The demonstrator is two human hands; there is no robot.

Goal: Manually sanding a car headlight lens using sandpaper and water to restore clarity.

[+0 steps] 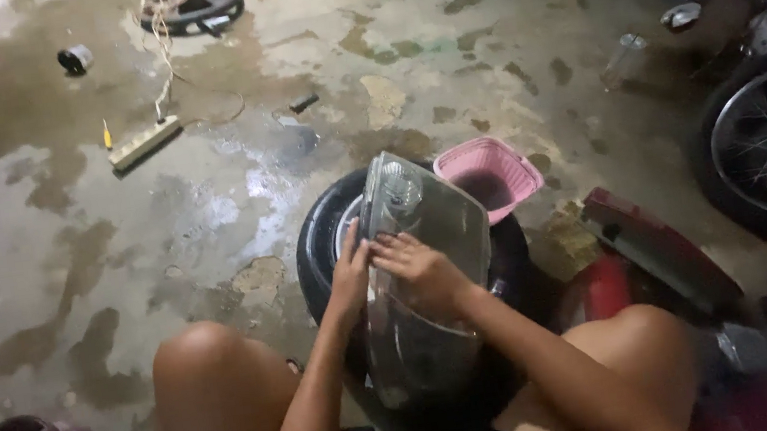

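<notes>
Seated on the stained concrete floor (206,198), the person props a clear headlight lens (425,279) upright on a small black tyre (320,252) between the knees, the pink basket (488,176) just beyond it on the far right. The left hand (349,273) is curled around the lens's left edge, fingers closed on the rim; the right hand (421,264) lies on the front face, fingers bent and pressed to it, the two hands almost touching. Judging by this, the work goes best with the left hand bracing firmly and light, even pressure from the right, so the lens does not slip off the tyre.
</notes>
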